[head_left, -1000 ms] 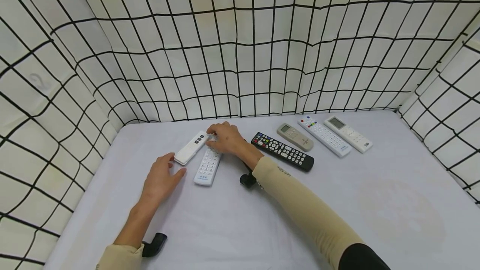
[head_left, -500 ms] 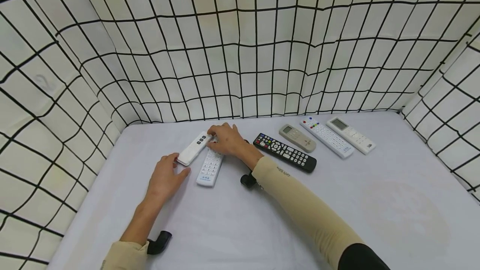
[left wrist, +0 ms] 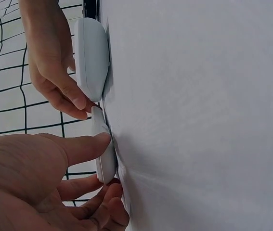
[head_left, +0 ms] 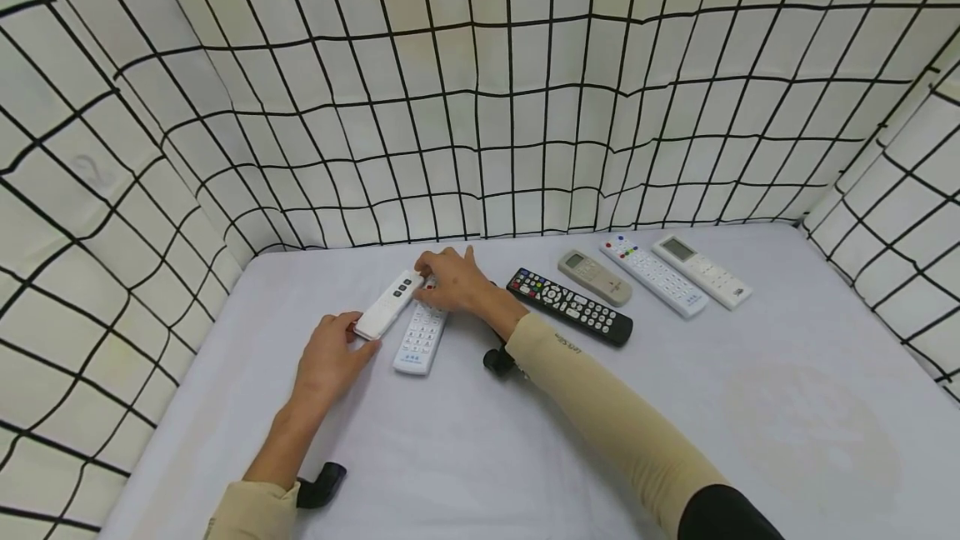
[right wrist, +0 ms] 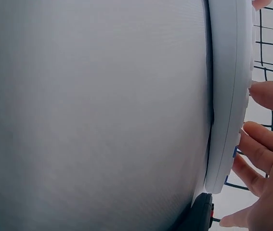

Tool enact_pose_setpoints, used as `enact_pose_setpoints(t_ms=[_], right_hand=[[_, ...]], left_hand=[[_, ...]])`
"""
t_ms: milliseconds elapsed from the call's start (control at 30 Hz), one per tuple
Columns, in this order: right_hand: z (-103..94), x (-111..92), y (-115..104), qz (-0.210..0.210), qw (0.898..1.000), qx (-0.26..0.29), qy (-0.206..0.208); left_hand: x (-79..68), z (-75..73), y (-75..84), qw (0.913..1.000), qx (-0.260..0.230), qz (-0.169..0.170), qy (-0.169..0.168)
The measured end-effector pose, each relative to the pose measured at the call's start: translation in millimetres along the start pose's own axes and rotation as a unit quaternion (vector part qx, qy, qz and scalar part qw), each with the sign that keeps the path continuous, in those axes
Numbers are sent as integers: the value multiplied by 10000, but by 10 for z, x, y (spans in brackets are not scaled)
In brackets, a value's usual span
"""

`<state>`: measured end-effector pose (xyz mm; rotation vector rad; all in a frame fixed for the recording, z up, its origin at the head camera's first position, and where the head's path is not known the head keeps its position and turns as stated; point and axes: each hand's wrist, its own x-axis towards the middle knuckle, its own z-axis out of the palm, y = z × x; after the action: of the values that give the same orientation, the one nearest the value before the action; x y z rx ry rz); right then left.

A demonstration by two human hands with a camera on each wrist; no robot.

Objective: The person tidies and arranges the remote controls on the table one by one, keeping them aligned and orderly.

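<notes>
A slim white remote control (head_left: 387,308) with a few dark buttons lies slanted at the left of the table. My left hand (head_left: 327,365) pinches its near end between thumb and fingers; in the left wrist view the thumb (left wrist: 90,147) presses along one side. At the far end, the curled fingertips of my right hand (head_left: 456,282) hold the same remote. Under that hand lies a white keypad remote (head_left: 420,344), its top partly hidden by the fingers. In the right wrist view this keypad remote (right wrist: 227,96) stands large in front of the right hand (right wrist: 266,154).
Rightward lie a black remote (head_left: 570,307), a small beige one (head_left: 595,277), a white one with coloured buttons (head_left: 652,275) and a white one with a display (head_left: 701,271). White cloth covers the table (head_left: 675,407). Black netting (head_left: 510,94) encloses the back and sides.
The slim white remote has shifted slightly toward me, and my left thumb has closed onto its near end. My right hand has stayed almost in place.
</notes>
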<state>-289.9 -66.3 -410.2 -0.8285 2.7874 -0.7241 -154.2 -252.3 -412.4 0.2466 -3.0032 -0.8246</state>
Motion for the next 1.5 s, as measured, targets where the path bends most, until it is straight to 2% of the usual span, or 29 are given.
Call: enact_pose_setpoints(t_ms=[200,433,600,767,933,1267,1500], right_hand=[[2,3,-12,-80,10000,40,19],[-12,14,-77,-312,9982,334,387],[-7,15,-175,-330,9963,592,537],[16,17,-287,-354,9930,1075,347],[78,31,-363,-186,9868,1606,114],[158,8,-465,15,9793,2021,-109],[195,6,-527,-105,9809,1909,-363]], left_hand=[[-55,-2,8,10000,-31,-76,-8],[-119,-28,31,9996,-136,-104,211],[-176,-59,18,9992,-147,-208,302],[-226,-102,-23,9988,-243,-249,343],[-252,-119,-51,9985,-341,-301,289],[-326,-149,-99,9987,-219,-401,207],[-360,-180,-142,9988,-122,-472,28]])
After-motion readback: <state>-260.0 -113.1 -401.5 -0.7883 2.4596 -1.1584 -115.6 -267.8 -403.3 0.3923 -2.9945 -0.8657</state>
